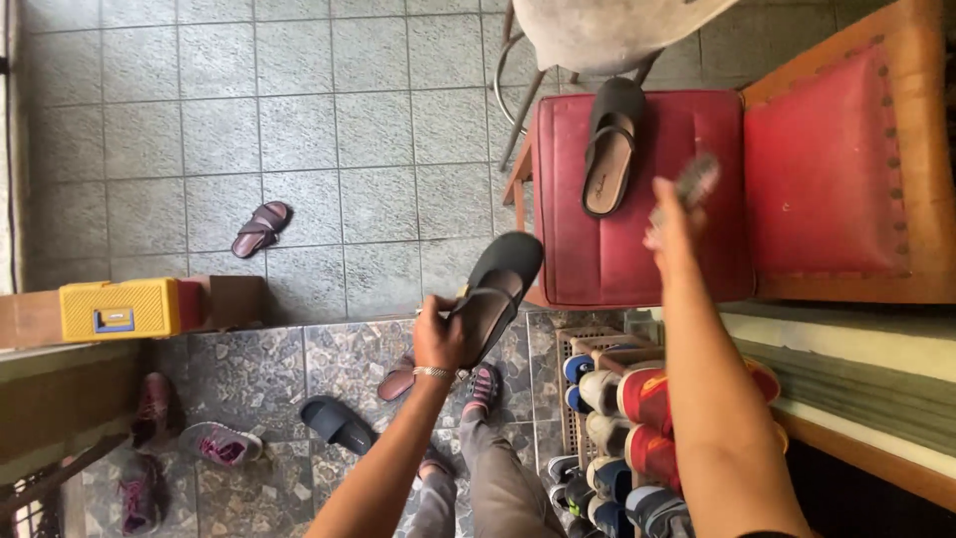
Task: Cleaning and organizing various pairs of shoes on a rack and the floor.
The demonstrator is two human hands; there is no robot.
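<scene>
— Where's the sandal? 
— Left hand (439, 342) fingers clamp a black sandal (496, 289) above the tiled floor (299, 130); its mate (609, 147) lies on the red chair (637, 249).
— Right hand (669, 221)? 
— Blurred; fingers wrap a small brush (694, 180).

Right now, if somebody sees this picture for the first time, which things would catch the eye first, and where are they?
Probably the red cushioned chair at upper right, with a dark sandal lying on its seat. At the centre, the left hand holds up a matching sandal, while the right hand grips a small blurred object over the seat. A yellow box stands out at left.
</scene>
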